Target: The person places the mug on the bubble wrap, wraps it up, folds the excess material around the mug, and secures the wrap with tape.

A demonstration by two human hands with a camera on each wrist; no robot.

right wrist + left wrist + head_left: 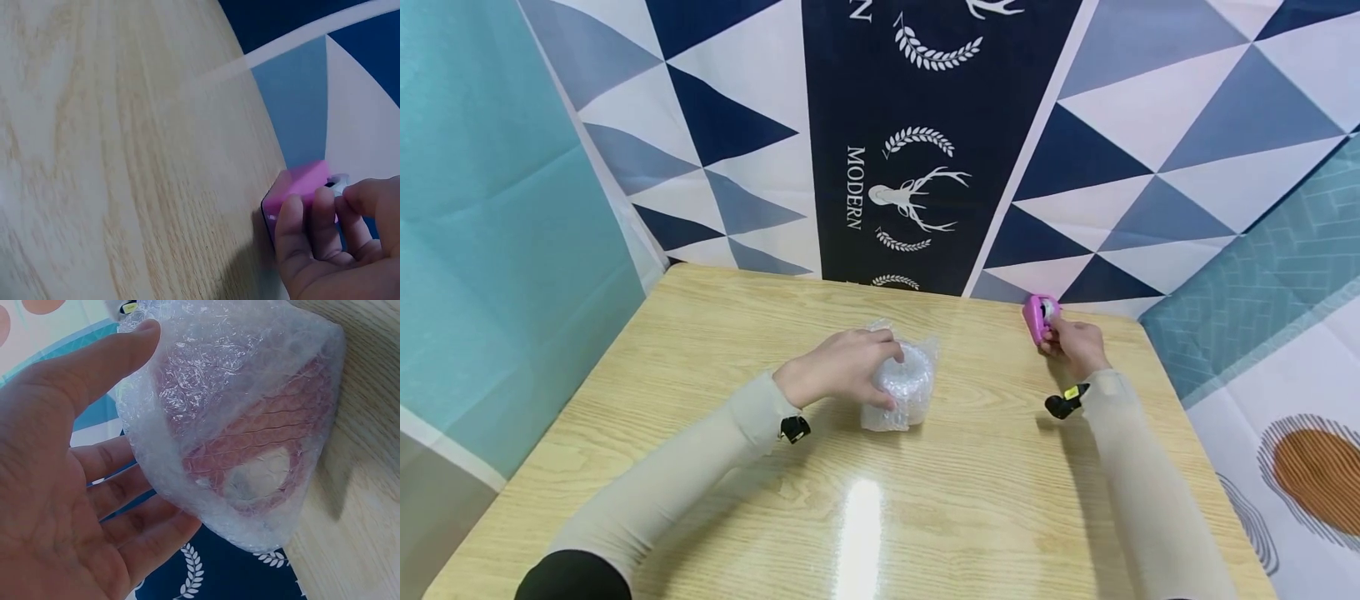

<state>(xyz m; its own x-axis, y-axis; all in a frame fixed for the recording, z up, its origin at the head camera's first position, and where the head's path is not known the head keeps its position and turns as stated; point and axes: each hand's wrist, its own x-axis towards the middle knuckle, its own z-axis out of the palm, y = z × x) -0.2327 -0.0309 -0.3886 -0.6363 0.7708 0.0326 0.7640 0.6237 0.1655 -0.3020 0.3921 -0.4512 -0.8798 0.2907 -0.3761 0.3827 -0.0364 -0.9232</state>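
Note:
A package in bubble wrap (910, 386) rests on the wooden table. My left hand (846, 367) holds it from its left side, thumb toward the near side and fingers over the far side. Through the plastic in the left wrist view, the wrapped thing (262, 425) looks reddish with a pale oval; its kind is unclear. Near the table's back right edge is a pink tape dispenser (1039, 315) with a whitish part in it. My right hand (1077, 346) grips this dispenser; in the right wrist view, thumb and fingers close around its near end (303, 181), partly hiding it.
The light wooden table (737, 325) ends at a hanging cloth with triangles and a deer print (917, 196). A teal sheet (497, 208) hangs at the left, and another patterned cloth (1262, 333) at the right. Small cameras sit on both wrists.

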